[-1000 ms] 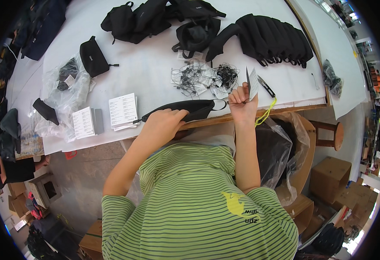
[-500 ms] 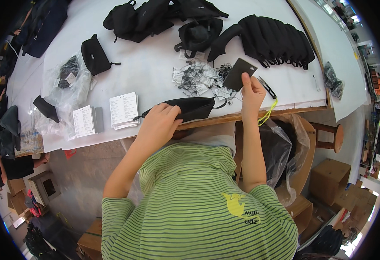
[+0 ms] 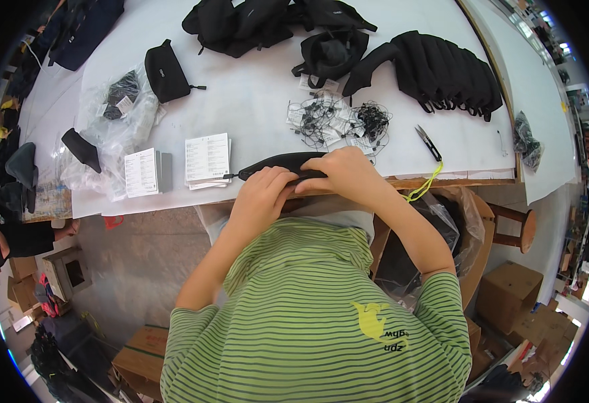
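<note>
A slim black zippered pouch [image 3: 278, 163] lies at the table's near edge, with both of my hands on it. My left hand [image 3: 265, 196] grips its near side, fingers bent over the edge. My right hand [image 3: 348, 176] is closed over the pouch's right end, the fingers pointing left toward the left hand. What lies under the right fingers is hidden, and the dark card seen earlier does not show. Left of the pouch stand two stacks of white printed cards [image 3: 207, 160]. Beyond it lies a heap of tags with black strings [image 3: 321, 119].
Thread snips [image 3: 428, 142] with a yellow cord lie to the right. Black pouches [image 3: 445, 72] are lined up at the far right, and more bags [image 3: 241, 27] lie at the back. A black pouch [image 3: 167, 70] stands near clear plastic bags [image 3: 116, 138] on the left.
My right hand has come down and left from above the tags to the pouch. The dark card it held is out of sight. The whole view has shifted slightly.
</note>
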`<state>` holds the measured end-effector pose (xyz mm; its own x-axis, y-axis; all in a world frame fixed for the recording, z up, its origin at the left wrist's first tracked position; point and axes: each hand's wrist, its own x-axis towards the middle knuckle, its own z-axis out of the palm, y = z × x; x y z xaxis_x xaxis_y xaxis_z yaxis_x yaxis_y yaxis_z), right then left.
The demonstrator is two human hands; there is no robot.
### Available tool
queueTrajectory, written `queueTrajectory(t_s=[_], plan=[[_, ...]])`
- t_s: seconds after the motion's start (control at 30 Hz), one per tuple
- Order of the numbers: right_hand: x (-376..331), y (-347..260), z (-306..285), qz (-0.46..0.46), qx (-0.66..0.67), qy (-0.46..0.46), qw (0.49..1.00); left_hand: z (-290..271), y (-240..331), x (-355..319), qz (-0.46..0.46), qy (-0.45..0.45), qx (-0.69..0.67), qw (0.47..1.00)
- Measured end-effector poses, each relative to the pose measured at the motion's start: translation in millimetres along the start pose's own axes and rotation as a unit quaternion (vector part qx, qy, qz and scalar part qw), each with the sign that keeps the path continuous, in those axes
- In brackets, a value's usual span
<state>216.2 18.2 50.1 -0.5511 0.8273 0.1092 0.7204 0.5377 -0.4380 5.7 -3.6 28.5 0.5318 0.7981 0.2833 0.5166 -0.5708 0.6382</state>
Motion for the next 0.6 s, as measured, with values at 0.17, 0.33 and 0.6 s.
queueTrajectory(t_s=[0.17, 0.33, 0.6], plan=[[-14, 12, -4, 0.007, 0.016, -0.037, 0.999, -18, -4, 20, -0.030, -0.122, -0.015, 0.992], [-19, 27, 6, 0.006, -0.012, 0.032, 0.999, -26, -25, 79, -0.162, -0.099, -0.167, 0.968], [-16, 26, 10, -0.005, -0.018, 0.047, 0.999, 44, -117, 164, -0.108, -0.007, 0.084, 0.991]])
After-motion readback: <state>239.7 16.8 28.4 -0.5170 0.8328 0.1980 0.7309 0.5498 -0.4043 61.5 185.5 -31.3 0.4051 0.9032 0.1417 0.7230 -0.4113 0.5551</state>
